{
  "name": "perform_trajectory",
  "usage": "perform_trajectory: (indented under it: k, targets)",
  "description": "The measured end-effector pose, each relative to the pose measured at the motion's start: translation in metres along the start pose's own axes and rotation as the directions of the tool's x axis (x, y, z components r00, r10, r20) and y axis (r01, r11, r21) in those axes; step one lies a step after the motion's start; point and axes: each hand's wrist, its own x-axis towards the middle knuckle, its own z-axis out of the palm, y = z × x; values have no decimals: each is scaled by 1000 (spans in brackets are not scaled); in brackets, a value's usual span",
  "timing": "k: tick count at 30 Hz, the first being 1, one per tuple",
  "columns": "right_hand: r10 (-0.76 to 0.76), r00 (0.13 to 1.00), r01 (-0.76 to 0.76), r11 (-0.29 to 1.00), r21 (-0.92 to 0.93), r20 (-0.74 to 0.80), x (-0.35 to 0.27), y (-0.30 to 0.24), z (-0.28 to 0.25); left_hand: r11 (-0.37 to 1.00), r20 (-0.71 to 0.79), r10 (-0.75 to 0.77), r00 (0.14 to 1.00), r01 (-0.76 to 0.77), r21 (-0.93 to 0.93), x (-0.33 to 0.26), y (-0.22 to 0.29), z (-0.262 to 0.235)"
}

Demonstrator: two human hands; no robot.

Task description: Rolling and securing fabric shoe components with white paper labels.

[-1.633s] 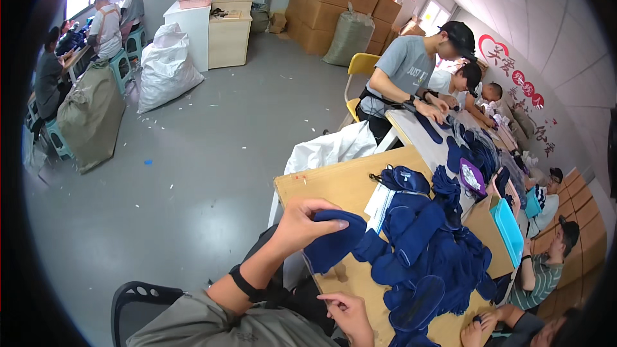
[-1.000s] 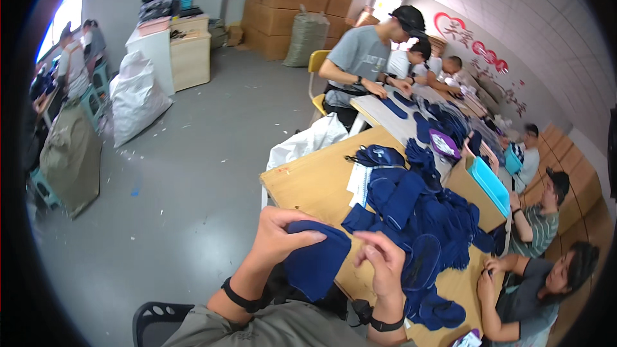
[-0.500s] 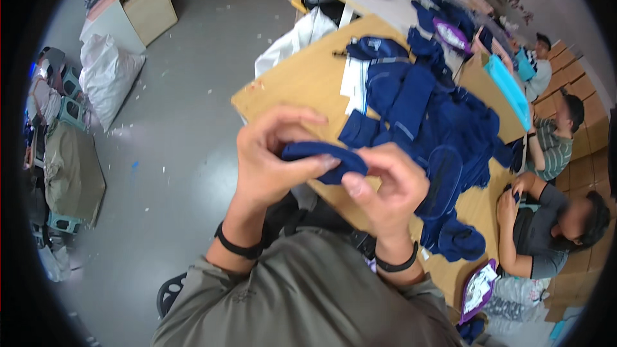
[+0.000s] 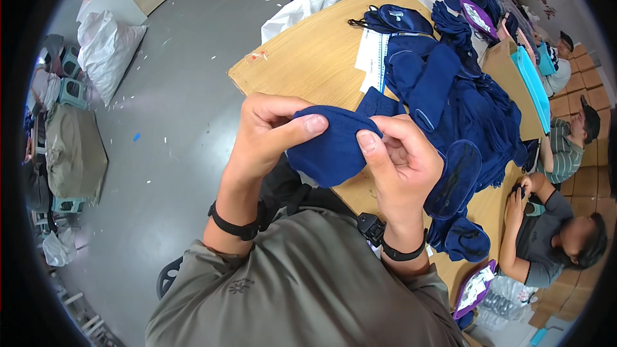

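Both hands up in front of the chest, gripping one navy knit piece [image 4: 331, 144], looks like a sock or small cap, can't tell which. Left hand [image 4: 267, 135] closed on its left end, thumb laid flat along the top edge, fingers curled behind. Right hand [image 4: 402, 164] closed on the right end, thumb pressed on the front face, fingers tucked behind the fabric. Piece is held off the table [image 4: 308, 58], stretched between the two hands, over the near table edge and lap. Black bands on both wrists. On the wooden table just beyond: big heap of navy fabric items [image 4: 469, 109], some flat padded oval shapes among them, one dark oval [image 4: 453, 177] just right of the right hand. White paper sheet [image 4: 373, 51] lies under the heap's far-left side. Other people seated along the right side of the table; nearest one [image 4: 553, 238] in a grey top, hands together at the table edge. White sack [image 4: 109, 48] on the floor, well apart, upper left.
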Motion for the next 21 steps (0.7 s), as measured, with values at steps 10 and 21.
perform_trajectory:
  k: [10, 21]
  targets:
    - [-59, 993, 65, 996, -60, 98, 27, -3, 1, 988, -92, 61, 994, -47, 150, 19, 7, -1]
    - [-181, 961, 206, 973, -103, 208, 0, 46, -17, 991, 226, -28, 974, -2, 134, -13, -21, 0]
